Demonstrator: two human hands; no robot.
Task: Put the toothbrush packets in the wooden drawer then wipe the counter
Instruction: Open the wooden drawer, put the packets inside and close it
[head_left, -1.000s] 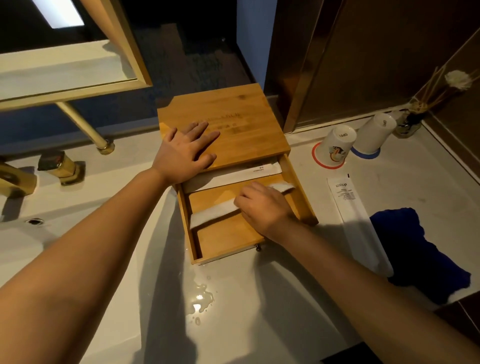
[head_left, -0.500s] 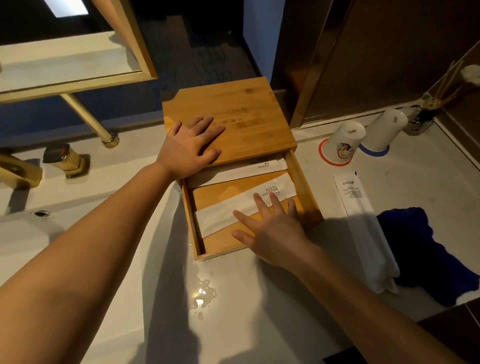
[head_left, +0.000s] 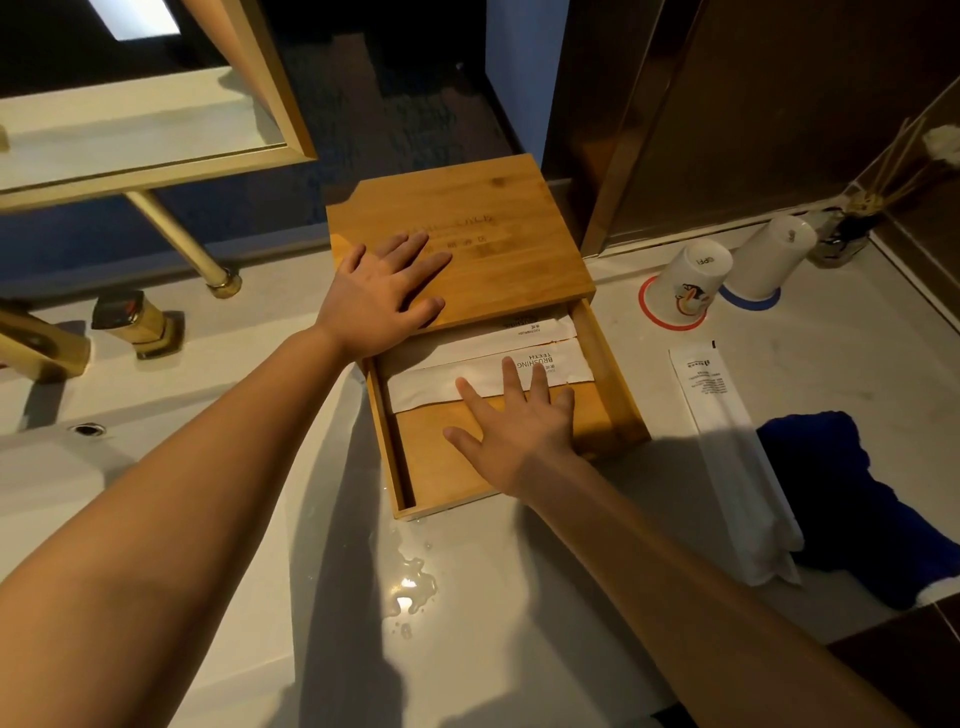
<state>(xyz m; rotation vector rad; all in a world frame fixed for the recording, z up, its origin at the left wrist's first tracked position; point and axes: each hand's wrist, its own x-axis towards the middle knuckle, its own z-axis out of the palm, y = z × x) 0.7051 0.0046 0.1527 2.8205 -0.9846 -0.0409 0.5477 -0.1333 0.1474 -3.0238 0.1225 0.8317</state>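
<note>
Near edge of the counter (head_left: 519, 623): a small puddle (head_left: 410, 587) sits just in front of the drawer, not wiped, so the wipe step looks not yet begun. A blue cloth (head_left: 852, 499) lies at the right near corner, untouched, well apart from both hands.

One packet (head_left: 727, 452) still lies on the counter to the right of the drawer, its near end resting on the cloth. Probably this one is left to put away.

The drawer (head_left: 447, 467) is pulled out toward the near edge. The right hand (head_left: 519, 431) is flat and spread over the drawer floor, fingers splayed, gripping nothing; fingertips touch the front packet (head_left: 457, 379). A second packet (head_left: 498, 340) lies just behind it, partly under the box top. So two packets in, one out, by my count.

The left hand (head_left: 384, 291) is flat and splayed on the box top (head_left: 488, 223), pressing down, holding nothing; likely steadying the box. Hands are apart, left further back than right.

Far right corner: two upturned cups (head_left: 685, 280) and a reed diffuser (head_left: 852, 223). Far left: a tap (head_left: 135, 322).
</note>
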